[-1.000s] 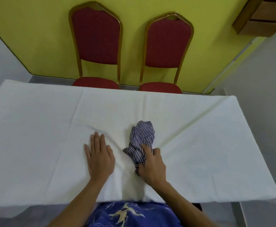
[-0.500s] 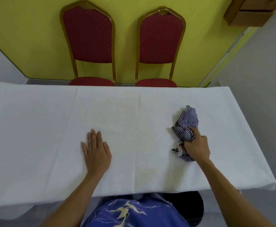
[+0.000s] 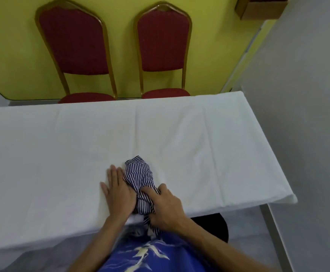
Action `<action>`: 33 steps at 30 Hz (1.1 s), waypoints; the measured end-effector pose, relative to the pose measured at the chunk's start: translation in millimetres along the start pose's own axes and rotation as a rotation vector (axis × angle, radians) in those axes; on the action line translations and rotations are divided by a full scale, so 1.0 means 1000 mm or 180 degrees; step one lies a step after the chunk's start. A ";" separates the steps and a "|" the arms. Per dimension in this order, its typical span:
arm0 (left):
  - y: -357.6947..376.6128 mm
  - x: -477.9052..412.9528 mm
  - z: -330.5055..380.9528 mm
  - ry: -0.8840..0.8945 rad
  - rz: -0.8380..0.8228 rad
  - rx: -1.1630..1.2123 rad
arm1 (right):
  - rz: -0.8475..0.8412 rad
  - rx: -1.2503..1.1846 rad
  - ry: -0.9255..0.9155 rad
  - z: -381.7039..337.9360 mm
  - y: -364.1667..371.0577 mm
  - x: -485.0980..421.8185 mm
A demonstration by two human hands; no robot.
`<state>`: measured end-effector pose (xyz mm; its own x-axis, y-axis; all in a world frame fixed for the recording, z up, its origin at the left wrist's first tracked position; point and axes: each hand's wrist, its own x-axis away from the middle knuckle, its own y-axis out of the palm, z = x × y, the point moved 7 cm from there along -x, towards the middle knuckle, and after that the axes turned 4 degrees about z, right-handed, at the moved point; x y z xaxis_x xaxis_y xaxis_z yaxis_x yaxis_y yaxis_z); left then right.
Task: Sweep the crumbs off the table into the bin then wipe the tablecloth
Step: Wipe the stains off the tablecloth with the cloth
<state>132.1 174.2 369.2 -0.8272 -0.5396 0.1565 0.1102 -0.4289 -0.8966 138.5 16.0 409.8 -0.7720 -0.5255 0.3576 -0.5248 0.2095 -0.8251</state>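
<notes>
A white tablecloth (image 3: 62, 146) covers the long table in front of me. A crumpled blue-and-white striped rag (image 3: 139, 175) lies on it near the front edge, its tail hanging over that edge. My right hand (image 3: 166, 207) grips the rag's near end, fingers curled round it. Flat on the cloth, my left hand (image 3: 119, 191) rests with straight fingers, touching the rag's left side. No crumbs or bin are visible.
Two red padded chairs (image 3: 76, 42) (image 3: 163, 36) with gold frames stand behind the table against a yellow wall. A grey wall runs close along the table's right end. A wooden box (image 3: 262, 6) hangs at the top right. The table's metal leg (image 3: 274, 228) shows at lower right.
My right hand has dragged the rag from the right part of the table back left to the front middle, up against my left hand. The left hand has stayed flat on the cloth.
</notes>
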 end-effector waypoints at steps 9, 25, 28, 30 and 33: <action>0.029 0.054 0.037 0.0154 -0.0337 -0.0236 | 0.0864 -0.0153 0.1421 0.199 -0.088 0.049; 0.050 0.066 0.046 0.0143 0.0281 -0.0354 | 0.0381 -0.0212 0.0851 0.138 -0.050 0.068; 0.051 0.066 0.049 0.0190 0.0379 -0.0371 | 0.0308 -0.0143 0.0725 0.143 -0.050 0.073; 0.050 0.065 0.050 0.0198 0.0435 -0.0375 | 0.0402 -0.0052 0.0881 0.174 -0.066 0.076; 0.050 0.064 0.049 0.0197 0.0509 -0.0382 | 0.0642 -0.0025 0.1348 0.238 -0.098 0.090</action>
<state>111.4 82.5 355.0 -0.8373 -0.5466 -0.0142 0.1793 -0.2499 -0.9515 205.8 -248.3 418.8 -0.9364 -0.0912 0.3390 -0.3508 0.2799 -0.8936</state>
